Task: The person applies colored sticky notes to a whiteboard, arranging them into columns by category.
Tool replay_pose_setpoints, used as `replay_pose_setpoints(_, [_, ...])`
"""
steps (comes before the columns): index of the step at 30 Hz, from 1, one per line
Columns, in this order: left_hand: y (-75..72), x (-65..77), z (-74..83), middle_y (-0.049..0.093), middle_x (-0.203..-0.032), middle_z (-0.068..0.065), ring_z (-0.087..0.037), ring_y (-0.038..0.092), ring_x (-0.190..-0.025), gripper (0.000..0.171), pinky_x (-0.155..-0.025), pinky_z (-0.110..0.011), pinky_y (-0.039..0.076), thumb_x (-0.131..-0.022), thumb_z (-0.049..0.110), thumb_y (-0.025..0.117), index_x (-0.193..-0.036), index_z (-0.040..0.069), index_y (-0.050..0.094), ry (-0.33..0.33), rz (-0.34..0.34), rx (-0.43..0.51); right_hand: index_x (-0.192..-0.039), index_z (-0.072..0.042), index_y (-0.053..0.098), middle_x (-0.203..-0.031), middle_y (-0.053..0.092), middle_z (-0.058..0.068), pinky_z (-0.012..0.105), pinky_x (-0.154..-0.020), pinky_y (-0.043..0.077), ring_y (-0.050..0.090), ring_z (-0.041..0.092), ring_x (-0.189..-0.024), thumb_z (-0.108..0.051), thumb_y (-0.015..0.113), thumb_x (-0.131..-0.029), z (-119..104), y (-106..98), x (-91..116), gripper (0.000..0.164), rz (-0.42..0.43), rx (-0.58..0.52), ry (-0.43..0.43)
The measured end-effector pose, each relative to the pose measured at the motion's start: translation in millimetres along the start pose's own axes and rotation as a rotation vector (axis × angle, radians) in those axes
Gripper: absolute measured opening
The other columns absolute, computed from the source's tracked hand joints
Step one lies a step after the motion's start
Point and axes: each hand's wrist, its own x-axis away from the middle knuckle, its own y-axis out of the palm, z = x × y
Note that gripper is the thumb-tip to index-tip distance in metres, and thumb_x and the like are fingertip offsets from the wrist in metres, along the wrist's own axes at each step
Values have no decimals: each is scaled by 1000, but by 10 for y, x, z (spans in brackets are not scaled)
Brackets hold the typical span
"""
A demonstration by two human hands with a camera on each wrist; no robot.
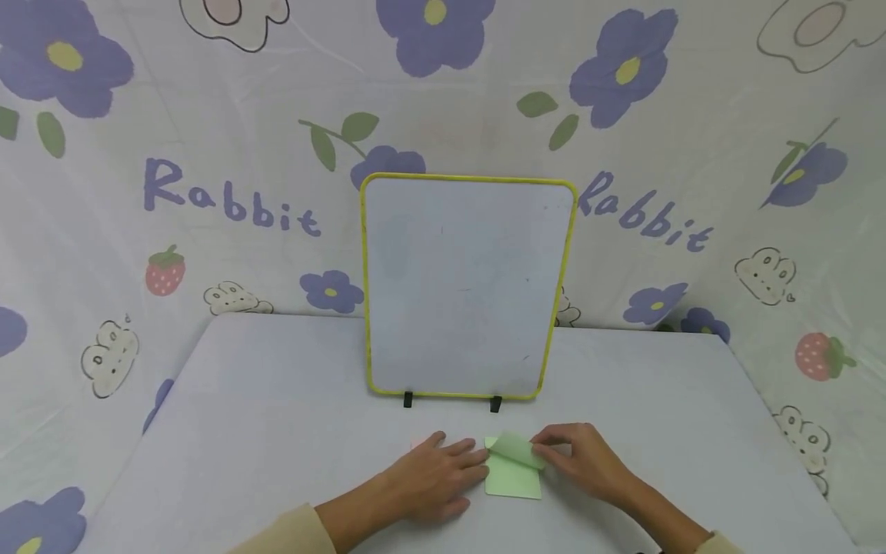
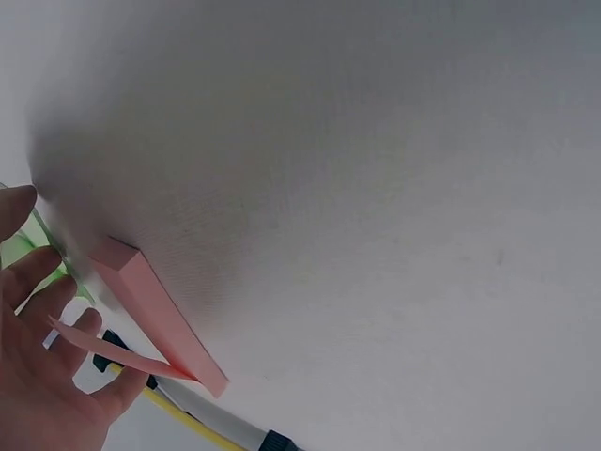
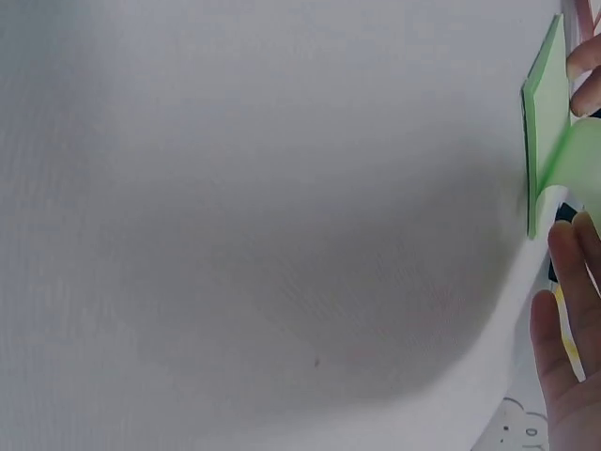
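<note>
A pad of green sticky notes (image 1: 512,483) lies on the table in the head view. My right hand (image 1: 580,460) pinches the right side of its top note (image 1: 517,448), which is peeled up and curls back toward the far edge. Along the pad's left edge, the spread, fairly straight fingers of my left hand (image 1: 439,475) rest, fingertips right at the pad. A pink sticky-note pad (image 2: 161,315) sits beneath the left hand, mostly hidden from the head camera; its top sheet (image 2: 108,348) bends up by the fingers. In the right wrist view the green pad (image 3: 547,122) shows edge-on.
Behind the pads a whiteboard (image 1: 464,285) with a yellow frame stands upright on small black feet (image 1: 495,404). The white table (image 1: 277,385) stretches to both sides. A patterned cloth (image 1: 263,154) with flowers and rabbits hangs behind and around it.
</note>
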Motion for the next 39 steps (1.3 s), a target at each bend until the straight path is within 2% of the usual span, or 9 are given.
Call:
replay_pose_setpoints(4, [12, -24, -13, 48, -151, 4, -18, 48, -136, 41, -99, -47, 46, -96, 43, 58, -133, 23, 56, -1, 9, 32, -94, -18, 77, -91, 73, -14, 28, -74, 54, 66, 3, -85, -17, 70, -93, -23, -35, -22, 7, -8, -4, 34])
replay_pose_setpoints(12, [14, -52, -47, 49, -149, 1, -19, 49, -135, 34, -98, -48, 47, -95, 38, 59, -127, 25, 59, -15, 5, 129, -96, -11, 74, -84, 71, -7, 24, -58, 50, 65, 6, -67, -13, 69, -94, -68, -92, -60, 6, -22, -37, 86])
replay_pose_setpoints(17, [-11, -54, -49, 50, -149, 0, -20, 49, -135, 33, -99, -49, 47, -96, 37, 59, -126, 23, 60, -19, 3, 158, -97, -7, 74, -88, 73, -1, 24, -56, 51, 66, 10, -66, -8, 68, -93, -84, -118, -80, 7, 6, -58, 100])
replay_pose_setpoints(22, [-14, -54, -46, 52, -146, 0, -19, 51, -133, 33, -97, -47, 48, -95, 37, 59, -124, 23, 61, -8, 16, 149, -96, -5, 73, -89, 73, 3, 25, -54, 51, 67, 11, -63, -6, 67, -93, -109, -150, -101, 7, 43, -74, 101])
replay_pose_setpoints(30, [11, -73, -33, 53, -146, 0, -19, 50, -134, 33, -96, -44, 47, -95, 37, 58, -124, 22, 62, -9, 28, 159, -96, -5, 73, -89, 74, 3, 25, -60, 54, 69, 10, -68, -5, 68, -93, -138, -197, -152, 6, 85, -67, 72])
replay_pose_setpoints(39, [24, -79, -33, 51, -147, -1, -19, 49, -135, 34, -99, -43, 46, -96, 38, 58, -126, 22, 61, -9, 7, 166, -95, -5, 74, -86, 74, 0, 30, -74, 58, 73, 13, -79, 2, 70, -89, -222, -290, -274, 10, 196, 6, -28])
